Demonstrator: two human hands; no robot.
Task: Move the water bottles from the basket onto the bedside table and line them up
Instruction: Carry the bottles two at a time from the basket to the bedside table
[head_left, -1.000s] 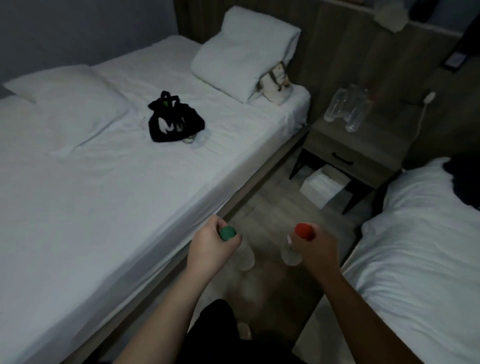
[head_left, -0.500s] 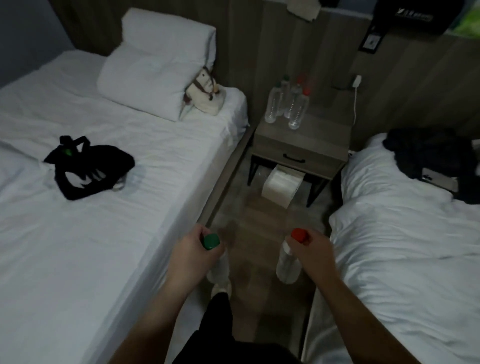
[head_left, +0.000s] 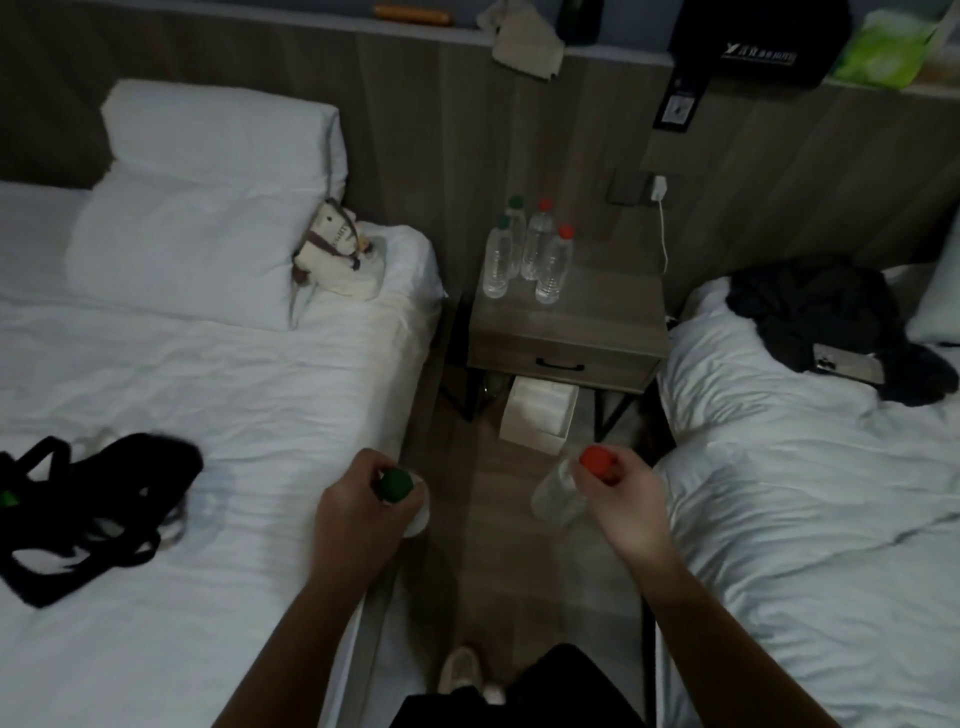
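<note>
Bottles fill both hands in the aisle between two beds. The left hand (head_left: 358, 512) has its fingers curled tight around the neck of a clear bottle with a green cap (head_left: 395, 484), the bottle's body hanging mostly hidden beneath the fist. The right hand (head_left: 621, 493) pinches the neck of a clear bottle with a red cap (head_left: 596, 461), whose body (head_left: 556, 493) slants down and to the left over the wood floor.

Ahead, the bedside table (head_left: 597, 327) stands between the beds, its drawer shut. Four capped bottles (head_left: 527, 254) stand upright at the back left of its top, close together in a loose cluster: two green caps on the left, two red on the right. They look like clear water bottles, though the dim light makes their fill level impossible to judge. The front of the tabletop is bare.

A black bag (head_left: 93, 499) with loose straps lies slumped on the left bed (head_left: 234, 374); whether anything remains inside cannot be told. A white box (head_left: 537, 413) sits on the floor under the table.
</note>
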